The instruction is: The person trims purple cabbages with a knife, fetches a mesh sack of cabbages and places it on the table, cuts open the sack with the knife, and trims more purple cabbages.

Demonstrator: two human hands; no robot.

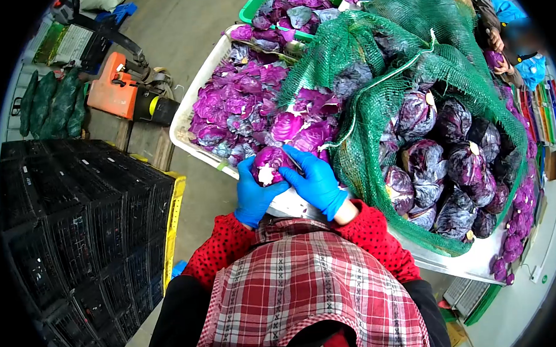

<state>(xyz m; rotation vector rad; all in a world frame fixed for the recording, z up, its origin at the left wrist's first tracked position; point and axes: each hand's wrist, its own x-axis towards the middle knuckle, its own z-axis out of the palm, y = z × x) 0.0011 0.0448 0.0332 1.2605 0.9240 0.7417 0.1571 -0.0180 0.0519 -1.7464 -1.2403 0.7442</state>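
My left hand, in a blue glove, is closed around the side of a small purple red cabbage whose pale cut stem end faces me. Against the cabbage's right side, my right hand, gloved too, has its thumb and fingers closed on what looks like a small knife; most of it is hidden by the fingers. Just beyond my hands, loose purple cabbage leaves fill a white crate. To the right, a green mesh sack lies open, with several whole red cabbages inside.
A green crate of leaves stands behind. Trimmed cabbages line the table's far right side, where another person's hands hold a cabbage. Stacked black crates and an orange pallet jack stand at left.
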